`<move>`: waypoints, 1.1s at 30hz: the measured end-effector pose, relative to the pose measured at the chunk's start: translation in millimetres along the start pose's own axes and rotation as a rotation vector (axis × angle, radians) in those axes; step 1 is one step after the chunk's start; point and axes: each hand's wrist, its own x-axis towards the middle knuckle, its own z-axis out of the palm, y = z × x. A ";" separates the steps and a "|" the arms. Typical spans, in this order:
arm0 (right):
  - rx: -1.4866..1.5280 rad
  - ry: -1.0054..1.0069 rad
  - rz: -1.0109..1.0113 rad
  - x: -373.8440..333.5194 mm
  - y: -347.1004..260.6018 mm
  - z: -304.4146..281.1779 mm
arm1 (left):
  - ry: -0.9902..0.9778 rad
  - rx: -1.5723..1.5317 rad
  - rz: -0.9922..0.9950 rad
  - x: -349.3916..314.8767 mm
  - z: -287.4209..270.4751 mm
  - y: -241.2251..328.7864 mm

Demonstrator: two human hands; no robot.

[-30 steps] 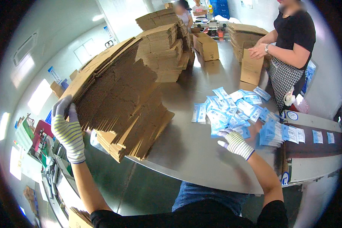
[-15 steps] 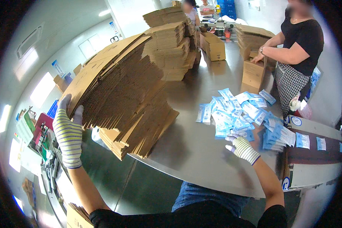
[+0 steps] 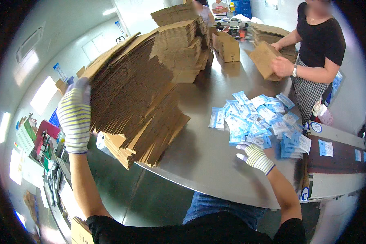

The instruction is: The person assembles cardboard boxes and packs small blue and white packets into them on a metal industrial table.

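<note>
My left hand point(image 3: 75, 118), in a striped knit glove, is at the near left edge of a tall leaning stack of flattened cardboard boxes point(image 3: 130, 89). Its fingers are closed over the upper edge of a flattened cardboard box, and the fingertips are partly hidden. On the right, my right hand point(image 3: 257, 157), gloved alike, hovers low over the metal table point(image 3: 199, 162) with fingers apart and nothing in them. Just beyond it lies a loose heap of blue and white packets point(image 3: 248, 118).
A conveyor belt point(image 3: 341, 160) carrying several packets meets the table at the right. Across the table, a co-worker point(image 3: 321, 44) holds a small carton point(image 3: 266, 61). More flattened boxes point(image 3: 179, 44) and an open carton point(image 3: 227, 46) stand farther back. Another person point(image 3: 203, 12) is behind them.
My left hand has moved up along the stack's edge, its fingers now over the top. My right hand has shifted slightly left. The co-worker has lifted and tilted the carton; belt packets have shifted.
</note>
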 end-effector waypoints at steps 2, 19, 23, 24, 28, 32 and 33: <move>0.012 -0.025 0.025 -4.0 -9.6 -4.6 | 0.316 0.042 -0.061 -2.3 -8.8 -19.2; 0.642 1.295 0.221 -49.7 99.0 -129.1 | -0.362 -1.443 -0.318 -68.7 22.5 193.6; 0.822 1.021 0.159 -34.3 55.0 -90.0 | -0.313 -1.605 -0.555 -124.9 85.9 193.8; 1.016 0.919 -0.049 -26.6 13.3 -91.1 | -0.341 -1.602 -0.719 -140.5 100.4 188.6; 0.768 0.547 0.040 -29.7 -65.5 -99.6 | -0.305 -1.262 -0.867 -150.1 104.2 193.3; 0.782 0.815 0.302 -9.2 -57.4 -91.1 | -0.185 -0.962 -0.389 -137.6 81.5 183.2; 0.786 0.806 0.307 -3.3 -62.5 -93.7 | -0.205 -0.876 -0.253 -138.6 74.9 177.8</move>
